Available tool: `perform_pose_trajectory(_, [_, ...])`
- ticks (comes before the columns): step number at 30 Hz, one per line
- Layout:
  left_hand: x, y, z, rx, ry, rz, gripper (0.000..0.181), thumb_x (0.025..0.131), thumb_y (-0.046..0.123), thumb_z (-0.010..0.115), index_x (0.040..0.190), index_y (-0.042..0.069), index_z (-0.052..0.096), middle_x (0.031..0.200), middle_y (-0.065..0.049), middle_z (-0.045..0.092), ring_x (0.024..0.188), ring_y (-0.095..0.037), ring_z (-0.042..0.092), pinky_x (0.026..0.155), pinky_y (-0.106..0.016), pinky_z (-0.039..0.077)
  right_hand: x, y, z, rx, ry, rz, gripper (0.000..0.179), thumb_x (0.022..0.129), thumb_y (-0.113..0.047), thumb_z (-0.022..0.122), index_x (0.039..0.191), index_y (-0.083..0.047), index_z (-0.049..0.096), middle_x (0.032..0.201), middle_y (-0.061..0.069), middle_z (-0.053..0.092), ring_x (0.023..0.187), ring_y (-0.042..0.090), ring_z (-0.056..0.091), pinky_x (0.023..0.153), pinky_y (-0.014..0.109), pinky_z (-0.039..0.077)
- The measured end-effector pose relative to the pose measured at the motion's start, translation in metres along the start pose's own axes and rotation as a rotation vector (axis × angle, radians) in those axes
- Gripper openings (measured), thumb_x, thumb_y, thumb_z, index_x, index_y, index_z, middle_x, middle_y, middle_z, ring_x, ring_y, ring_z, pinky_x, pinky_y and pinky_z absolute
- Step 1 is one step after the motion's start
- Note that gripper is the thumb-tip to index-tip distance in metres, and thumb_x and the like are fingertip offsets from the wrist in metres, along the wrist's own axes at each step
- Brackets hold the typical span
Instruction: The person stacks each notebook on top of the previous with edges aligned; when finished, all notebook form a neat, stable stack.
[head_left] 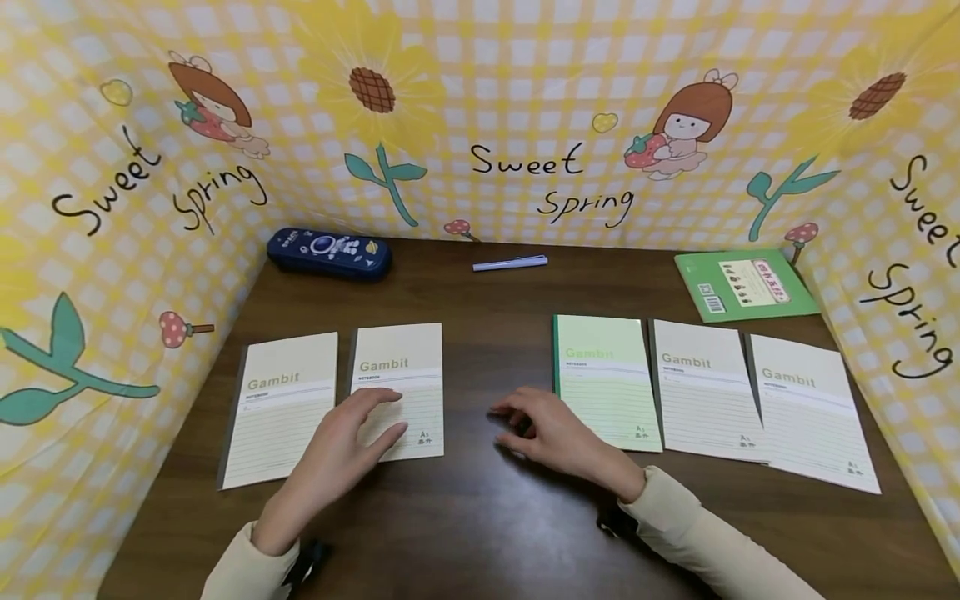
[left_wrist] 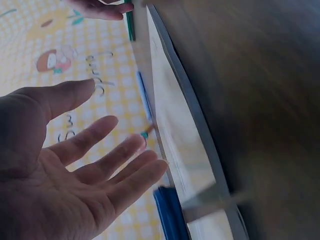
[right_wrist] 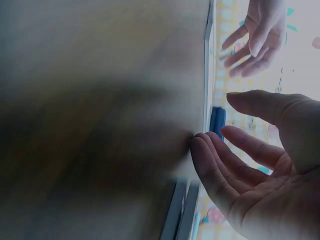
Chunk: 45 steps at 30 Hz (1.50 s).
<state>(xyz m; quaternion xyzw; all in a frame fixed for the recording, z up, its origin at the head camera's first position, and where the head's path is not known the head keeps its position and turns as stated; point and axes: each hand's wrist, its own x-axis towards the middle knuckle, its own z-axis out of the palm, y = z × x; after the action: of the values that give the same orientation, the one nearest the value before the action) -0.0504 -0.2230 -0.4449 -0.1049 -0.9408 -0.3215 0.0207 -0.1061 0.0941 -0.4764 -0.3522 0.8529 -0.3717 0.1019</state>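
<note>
My left hand hovers over a cream Gambit notebook, the inner one of two on the left. Its fingers are spread and loosely bent, and nothing is held, as the left wrist view shows from the palm side. The outer cream notebook lies beside it. Over the bare wood left of a green-tinted Gambit notebook, my right hand hangs with relaxed, bent fingers and nothing in them. In the right wrist view its fingertips are close to the tabletop; whether they touch it I cannot tell.
Two more cream notebooks, a middle one and an outer one, lie at the right, edges meeting. Behind are a navy astronaut pencil case, a lilac pen and a green booklet. Patterned cloth walls enclose the table.
</note>
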Motion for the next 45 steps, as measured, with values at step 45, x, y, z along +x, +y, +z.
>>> perform_pose_trajectory(45, [-0.025,0.020,0.029,0.147,-0.384,0.179,0.070,0.095,0.034,0.078,0.156,0.013,0.050,0.169,-0.025,0.029,0.155,-0.050,0.029,0.114,-0.063,0.044,-0.010,-0.011,0.002,-0.481,-0.353,-0.188,0.064,0.105,-0.053,0.054,0.161,-0.024,0.041,0.172,0.001,0.031,0.159,0.021,0.033,0.123,0.054,0.038])
